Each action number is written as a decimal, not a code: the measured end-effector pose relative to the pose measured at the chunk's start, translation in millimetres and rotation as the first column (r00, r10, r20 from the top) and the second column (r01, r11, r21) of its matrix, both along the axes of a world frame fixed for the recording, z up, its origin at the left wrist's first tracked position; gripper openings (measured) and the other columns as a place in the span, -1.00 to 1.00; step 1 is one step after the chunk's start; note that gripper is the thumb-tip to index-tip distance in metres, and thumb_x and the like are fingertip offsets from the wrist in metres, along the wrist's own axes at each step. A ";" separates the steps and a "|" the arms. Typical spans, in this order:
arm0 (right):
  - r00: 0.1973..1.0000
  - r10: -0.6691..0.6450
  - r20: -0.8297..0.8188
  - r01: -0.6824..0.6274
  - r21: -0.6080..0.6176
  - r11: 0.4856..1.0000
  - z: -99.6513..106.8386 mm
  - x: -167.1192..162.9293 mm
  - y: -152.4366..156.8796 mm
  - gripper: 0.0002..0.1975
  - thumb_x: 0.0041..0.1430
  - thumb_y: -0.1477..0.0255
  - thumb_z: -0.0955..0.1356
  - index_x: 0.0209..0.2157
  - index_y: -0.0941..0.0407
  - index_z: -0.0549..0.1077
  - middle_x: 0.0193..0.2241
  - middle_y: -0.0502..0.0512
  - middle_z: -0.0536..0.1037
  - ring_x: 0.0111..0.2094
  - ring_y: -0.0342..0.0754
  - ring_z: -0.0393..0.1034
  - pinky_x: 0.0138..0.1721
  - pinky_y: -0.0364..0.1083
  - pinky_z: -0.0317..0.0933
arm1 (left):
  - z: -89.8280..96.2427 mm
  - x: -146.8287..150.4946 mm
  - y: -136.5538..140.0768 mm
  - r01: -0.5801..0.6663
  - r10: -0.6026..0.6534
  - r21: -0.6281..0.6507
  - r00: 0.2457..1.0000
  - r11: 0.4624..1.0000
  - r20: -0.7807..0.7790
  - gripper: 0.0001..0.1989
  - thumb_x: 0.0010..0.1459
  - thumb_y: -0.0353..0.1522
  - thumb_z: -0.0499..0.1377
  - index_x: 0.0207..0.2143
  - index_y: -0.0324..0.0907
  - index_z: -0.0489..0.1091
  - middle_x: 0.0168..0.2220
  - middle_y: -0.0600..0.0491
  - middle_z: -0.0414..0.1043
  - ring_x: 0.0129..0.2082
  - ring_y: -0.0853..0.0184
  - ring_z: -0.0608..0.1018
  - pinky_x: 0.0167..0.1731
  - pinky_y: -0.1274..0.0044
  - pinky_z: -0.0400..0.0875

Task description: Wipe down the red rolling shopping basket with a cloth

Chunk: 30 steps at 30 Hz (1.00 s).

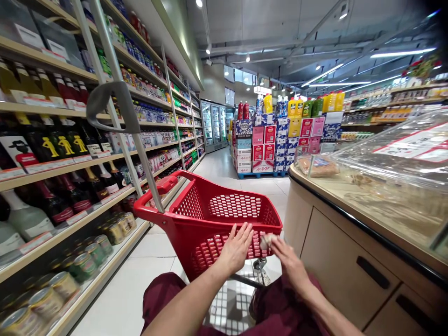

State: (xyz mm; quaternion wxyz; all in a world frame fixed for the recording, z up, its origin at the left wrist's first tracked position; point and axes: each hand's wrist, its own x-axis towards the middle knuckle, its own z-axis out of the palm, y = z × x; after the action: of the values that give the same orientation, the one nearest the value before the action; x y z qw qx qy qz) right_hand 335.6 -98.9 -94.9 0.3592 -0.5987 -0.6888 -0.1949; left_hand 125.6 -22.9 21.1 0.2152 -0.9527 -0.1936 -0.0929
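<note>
A red plastic shopping cart (227, 205) with a perforated basket stands in front of my knees, its grey pull handle (112, 107) rising at the left. Fingers stretched out and held together, my left hand (237, 247) lies flat against the near side of the basket. Close by on the right, my right hand (290, 259) pinches a crumpled whitish cloth or tissue (267, 241) at the basket's near right corner. Whether the cloth presses on the red plastic, I cannot tell. No goods show inside the visible part of the basket.
Shelves of bottles and cans (84, 214) line the left side. A wooden counter (336, 252) with a clear cover borders the right. Ahead, stacked drink boxes (264, 144) stand on a blue pallet, with glass-door fridges (213, 121) behind. My knees flank the cart's lower frame.
</note>
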 end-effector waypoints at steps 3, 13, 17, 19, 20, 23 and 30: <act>0.995 -0.080 -0.051 0.085 0.103 0.991 8.0 12.5 1.9 -0.48 0.07 0.67 0.08 0.05 0.07 0.24 0.09 0.09 0.22 0.15 -0.05 -0.04 0.09 0.06 0.03 | 0.9 12.6 -2.0 0.002 -0.001 -0.006 1.000 1.000 0.010 -0.43 0.09 -0.43 -0.11 0.17 -0.34 -0.16 0.24 -0.10 -0.29 0.22 0.22 -0.21 0.13 0.24 -0.30; 0.998 0.042 -0.040 -0.039 0.088 0.995 44.3 28.8 6.3 -0.63 0.09 0.61 0.13 -0.22 0.07 0.46 0.04 0.11 0.29 0.13 0.01 0.02 0.05 0.10 0.08 | 10.4 2.2 8.5 -0.055 0.056 -0.029 0.997 0.998 0.059 -0.34 0.01 -0.42 -0.05 0.18 -0.35 -0.18 0.23 -0.12 -0.27 0.22 0.20 -0.21 0.13 0.23 -0.26; 0.993 0.078 -0.087 -0.078 -0.002 0.997 91.9 8.9 43.3 -0.67 0.08 0.59 0.16 -0.25 0.07 0.48 -0.07 0.13 0.41 0.02 0.03 0.21 -0.05 0.09 0.20 | 14.7 -15.3 20.6 -0.161 0.153 0.032 0.975 0.987 0.162 -0.31 -0.06 -0.48 -0.06 0.18 -0.31 -0.17 0.24 -0.08 -0.25 0.22 0.24 -0.21 0.14 0.24 -0.25; 0.984 0.097 -0.147 -0.098 -0.002 0.995 98.2 -25.6 64.5 -0.61 0.06 0.62 0.13 -0.19 0.08 0.45 -0.13 0.13 0.45 -0.08 -0.02 0.32 -0.11 0.04 0.27 | 13.9 -27.8 27.4 -0.244 0.233 0.032 0.952 0.969 0.199 -0.30 -0.08 -0.49 -0.07 0.17 -0.32 -0.15 0.23 -0.09 -0.19 0.22 0.23 -0.18 0.13 0.23 -0.23; 0.977 0.132 -0.167 -0.131 0.017 0.991 97.8 -46.6 73.9 -0.57 0.04 0.65 0.11 -0.13 0.09 0.42 -0.12 0.13 0.45 -0.10 -0.05 0.33 -0.11 0.02 0.27 | 13.1 -34.0 30.4 -0.273 0.262 0.026 0.944 0.962 0.201 -0.31 -0.08 -0.49 -0.07 0.17 -0.32 -0.14 0.22 -0.10 -0.16 0.22 0.23 -0.16 0.13 0.23 -0.22; 0.953 0.262 -0.152 -0.248 0.103 0.963 89.2 -98.4 90.3 -0.43 -0.03 0.71 0.09 0.03 0.12 0.26 -0.04 0.12 0.38 0.01 -0.08 0.23 -0.01 0.03 0.19 | 11.6 -49.8 36.7 -0.305 0.299 0.006 0.937 0.952 0.183 -0.33 -0.06 -0.46 -0.07 0.17 -0.31 -0.12 0.21 -0.08 -0.12 0.21 0.23 -0.13 0.13 0.23 -0.19; 0.988 -0.058 -0.141 0.063 0.033 0.997 63.9 -15.7 60.0 -0.59 0.08 0.58 0.14 -0.12 -0.03 0.40 0.01 0.07 0.33 0.01 0.04 0.22 -0.04 0.20 0.12 | 22.0 -85.0 38.8 -0.403 0.394 0.000 0.894 0.915 0.213 -0.32 -0.08 -0.45 -0.05 0.16 -0.33 -0.08 0.21 -0.12 -0.13 0.22 0.19 -0.16 0.12 0.19 -0.19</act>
State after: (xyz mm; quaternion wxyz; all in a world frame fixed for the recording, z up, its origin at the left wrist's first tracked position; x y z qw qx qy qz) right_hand 319.9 -38.9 -31.0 0.4116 -0.6247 -0.6398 -0.1761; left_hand 40.6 15.9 43.1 0.2290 -0.8728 -0.4038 -0.1507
